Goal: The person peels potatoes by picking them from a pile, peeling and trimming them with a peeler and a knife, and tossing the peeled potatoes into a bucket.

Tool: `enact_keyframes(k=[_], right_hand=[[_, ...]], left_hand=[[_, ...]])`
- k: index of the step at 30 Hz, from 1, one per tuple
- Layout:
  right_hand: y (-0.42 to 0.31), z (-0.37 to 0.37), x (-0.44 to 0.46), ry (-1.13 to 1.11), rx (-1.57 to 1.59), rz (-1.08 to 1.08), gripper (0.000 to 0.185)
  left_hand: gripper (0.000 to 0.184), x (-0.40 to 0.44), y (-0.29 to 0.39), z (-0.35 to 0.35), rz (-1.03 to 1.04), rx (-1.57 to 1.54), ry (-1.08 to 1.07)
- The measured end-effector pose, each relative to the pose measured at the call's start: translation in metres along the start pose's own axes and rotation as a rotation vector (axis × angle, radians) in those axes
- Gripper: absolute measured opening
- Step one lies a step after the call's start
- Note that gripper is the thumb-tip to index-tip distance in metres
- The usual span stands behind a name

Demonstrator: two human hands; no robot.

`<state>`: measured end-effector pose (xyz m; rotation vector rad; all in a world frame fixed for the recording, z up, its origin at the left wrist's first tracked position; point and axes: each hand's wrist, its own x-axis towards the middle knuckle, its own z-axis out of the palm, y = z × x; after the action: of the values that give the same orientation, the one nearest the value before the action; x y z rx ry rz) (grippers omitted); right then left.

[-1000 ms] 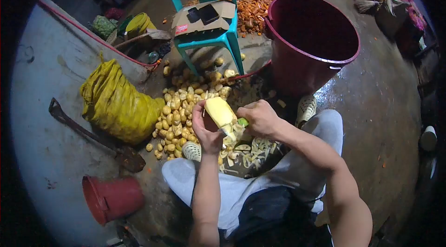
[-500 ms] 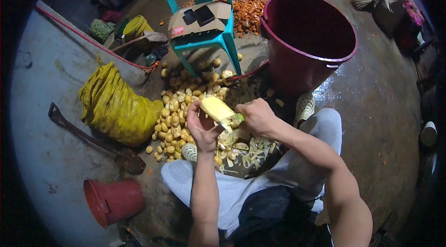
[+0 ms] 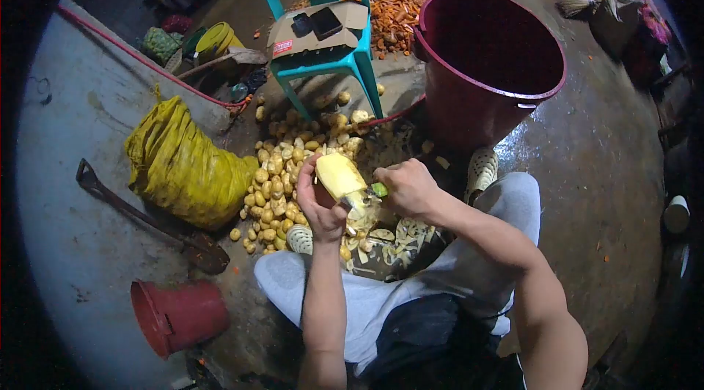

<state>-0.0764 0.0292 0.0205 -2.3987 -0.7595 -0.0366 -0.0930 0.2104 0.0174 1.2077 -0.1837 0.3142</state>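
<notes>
A large pale yellow peeled potato (image 3: 339, 176) is in my left hand (image 3: 320, 203), whose fingers wrap its left side. My right hand (image 3: 411, 186) is closed on a green-handled peeler (image 3: 378, 190), at the lower right end of the potato. Below both hands, pale peelings (image 3: 407, 240) lie on the wet floor. Unpeeled and partly peeled potatoes (image 3: 277, 177) are heaped beyond and to the left of my left hand. The peeler's blade is hard to make out against the potato.
A teal chair (image 3: 352, 60) with cardboard and two dark devices stands ahead, before a heap of orange pieces (image 3: 403, 5). A big maroon bin (image 3: 469, 97) is at the right. At the left are a yellow sack (image 3: 183, 166), a shovel (image 3: 147, 218) and a red bucket (image 3: 191, 314).
Over the last second the potato and both hands shift only slightly. My right hand with the peeler has moved a little away from the potato since half a second ago.
</notes>
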Motion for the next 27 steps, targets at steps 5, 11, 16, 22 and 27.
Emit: enact_keyframes(k=[5,11,16,22,27], right_hand=[[0.0,0.005,0.0,0.004,0.018,0.039,0.022],[0.003,0.005,0.004,-0.028,0.008,0.071,0.021],[0.002,0.0,0.006,-0.051,0.028,0.072,0.023],[-0.006,-0.009,0.009,-0.069,0.011,0.125,0.024],[0.01,0.003,0.013,-0.116,0.086,0.145,0.026]], left_hand=[[0.108,-0.002,-0.002,-0.002,-0.011,0.024,-0.013],[0.08,-0.001,0.008,-0.002,-0.091,-0.065,0.011],[0.079,-0.007,0.006,0.002,-0.094,0.018,0.012],[0.08,-0.003,0.008,0.003,-0.216,-0.236,-0.006],[0.083,-0.006,-0.001,-0.002,-0.183,-0.162,-0.01]])
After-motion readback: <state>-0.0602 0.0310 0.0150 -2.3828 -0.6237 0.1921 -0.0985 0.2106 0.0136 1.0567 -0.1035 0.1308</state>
